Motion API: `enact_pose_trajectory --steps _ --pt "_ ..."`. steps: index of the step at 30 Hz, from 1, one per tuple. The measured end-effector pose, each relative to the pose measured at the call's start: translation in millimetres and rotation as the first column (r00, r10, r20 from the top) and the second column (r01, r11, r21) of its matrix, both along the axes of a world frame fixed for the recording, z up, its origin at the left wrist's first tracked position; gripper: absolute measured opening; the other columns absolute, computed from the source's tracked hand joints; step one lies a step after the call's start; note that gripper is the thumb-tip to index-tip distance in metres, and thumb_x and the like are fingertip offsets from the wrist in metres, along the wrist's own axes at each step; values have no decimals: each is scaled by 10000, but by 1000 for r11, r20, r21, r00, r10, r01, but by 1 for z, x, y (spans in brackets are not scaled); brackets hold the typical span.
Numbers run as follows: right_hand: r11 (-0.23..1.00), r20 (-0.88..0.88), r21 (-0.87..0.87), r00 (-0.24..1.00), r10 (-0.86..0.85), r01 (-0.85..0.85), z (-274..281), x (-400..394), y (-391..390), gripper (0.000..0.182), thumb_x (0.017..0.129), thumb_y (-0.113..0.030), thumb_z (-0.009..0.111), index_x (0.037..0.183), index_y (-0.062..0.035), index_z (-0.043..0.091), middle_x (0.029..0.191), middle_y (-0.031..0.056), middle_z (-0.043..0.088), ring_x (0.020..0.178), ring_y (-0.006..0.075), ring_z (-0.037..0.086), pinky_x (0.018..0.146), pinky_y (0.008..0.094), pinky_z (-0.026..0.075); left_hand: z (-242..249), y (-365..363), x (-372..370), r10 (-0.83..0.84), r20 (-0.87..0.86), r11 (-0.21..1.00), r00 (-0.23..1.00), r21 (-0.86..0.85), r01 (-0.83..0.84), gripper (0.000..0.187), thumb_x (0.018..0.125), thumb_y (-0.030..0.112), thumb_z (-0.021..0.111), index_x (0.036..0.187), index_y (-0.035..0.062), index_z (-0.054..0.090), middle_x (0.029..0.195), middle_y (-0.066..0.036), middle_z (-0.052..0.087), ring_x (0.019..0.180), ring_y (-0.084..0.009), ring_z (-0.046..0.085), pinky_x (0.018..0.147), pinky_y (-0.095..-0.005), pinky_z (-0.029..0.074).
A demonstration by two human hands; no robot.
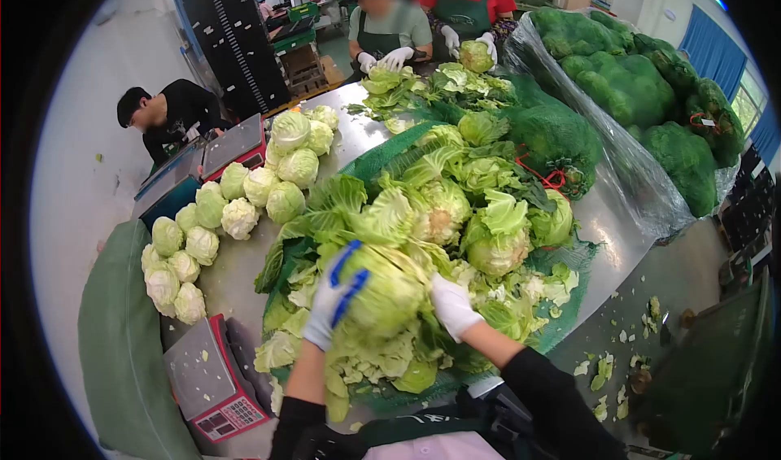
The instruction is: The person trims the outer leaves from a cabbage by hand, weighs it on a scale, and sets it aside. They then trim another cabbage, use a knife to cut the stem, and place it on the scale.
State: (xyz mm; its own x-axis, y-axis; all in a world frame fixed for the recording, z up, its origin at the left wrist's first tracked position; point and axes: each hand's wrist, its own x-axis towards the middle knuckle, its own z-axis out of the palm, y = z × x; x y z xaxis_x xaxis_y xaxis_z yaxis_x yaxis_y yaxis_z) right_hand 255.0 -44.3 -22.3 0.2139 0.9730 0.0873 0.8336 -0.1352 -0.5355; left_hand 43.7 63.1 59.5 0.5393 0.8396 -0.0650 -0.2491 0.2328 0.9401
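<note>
A large green cabbage [382, 293] with loose outer leaves is between my two gloved hands, over a heap of leaves. My left hand [332, 297], in a white glove with blue on the fingers, is wrapped round its left side. At its right edge, my right hand [455, 304], in a white glove, presses its bent fingers against the cabbage; the fingertips are partly hidden. Just beyond are untrimmed cabbages [498, 244] on green netting [569, 261]. Torn leaves [366, 370] lie below my hands.
Trimmed cabbages [285, 201] line the metal table's left side. A red-edged scale [215, 379] stands front left. Netted cabbages [622, 82] fill a plastic-lined container at right. Two people in aprons [396, 29] work across the table; another person [175, 114] is at left.
</note>
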Motion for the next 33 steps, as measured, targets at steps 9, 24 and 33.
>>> enact_pose_trajectory --steps 9,24,33 --pt "890 -31 -383 966 257 -249 36 13 51 244 712 -7 599 946 27 656 922 263 656 914 403 639 774 411 523 40 -10 6 584 -520 600 623 794 100 571 863 404 629 1366 166 501 1372 -159 471 1291 -345 411 1077 -396 319" --pt "580 130 -517 613 780 -629 38 48 100 112 722 -55 594 758 17 672 684 194 656 619 294 651 599 382 523 18 -38 15 788 -408 361 461 913 190 512 731 341 750 1215 214 638 1343 -116 494 1226 -377 428 1033 -473 353" --pt "997 300 -73 954 -11 34 65 -33 33 252 798 -53 563 1001 93 598 749 225 665 700 349 684 618 404 551 36 -18 36 795 -374 294 478 926 236 364 764 367 715 985 81 668 906 -98 659 928 -284 603 961 -453 399"
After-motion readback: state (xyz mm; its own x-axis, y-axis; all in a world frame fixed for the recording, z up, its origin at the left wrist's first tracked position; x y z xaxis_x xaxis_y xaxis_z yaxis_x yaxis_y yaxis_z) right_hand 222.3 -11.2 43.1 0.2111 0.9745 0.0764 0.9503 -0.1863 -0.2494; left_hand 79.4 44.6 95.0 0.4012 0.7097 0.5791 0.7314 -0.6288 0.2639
